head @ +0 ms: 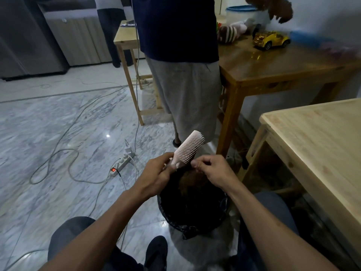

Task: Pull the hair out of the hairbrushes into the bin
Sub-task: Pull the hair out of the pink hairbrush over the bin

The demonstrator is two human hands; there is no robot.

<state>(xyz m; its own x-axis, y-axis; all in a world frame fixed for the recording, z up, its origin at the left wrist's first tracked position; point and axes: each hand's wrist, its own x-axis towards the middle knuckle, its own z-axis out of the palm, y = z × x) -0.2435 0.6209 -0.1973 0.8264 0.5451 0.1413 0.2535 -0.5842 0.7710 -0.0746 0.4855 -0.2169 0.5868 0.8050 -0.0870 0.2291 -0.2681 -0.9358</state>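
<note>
Lower left of frame: power strip (122, 162) with trailing cables, on marble floor.

Centre, left of middle: left hand (156, 173), closed round the handle of the pink hairbrush (188, 148); brush tilted up and away, bristles facing right, held over the bin.

Centre, below: bin (193, 208), black-lined, a brownish hair clump inside.

Centre, right of middle: right hand (213, 169), fingertips pinched together at the lowest bristles; any strands between them are too fine to see.

Right edge: pale wooden table (322, 145).

Step, judged: plucking hair from the brush base. Next needs a pull clear, then release over the bin.
</note>
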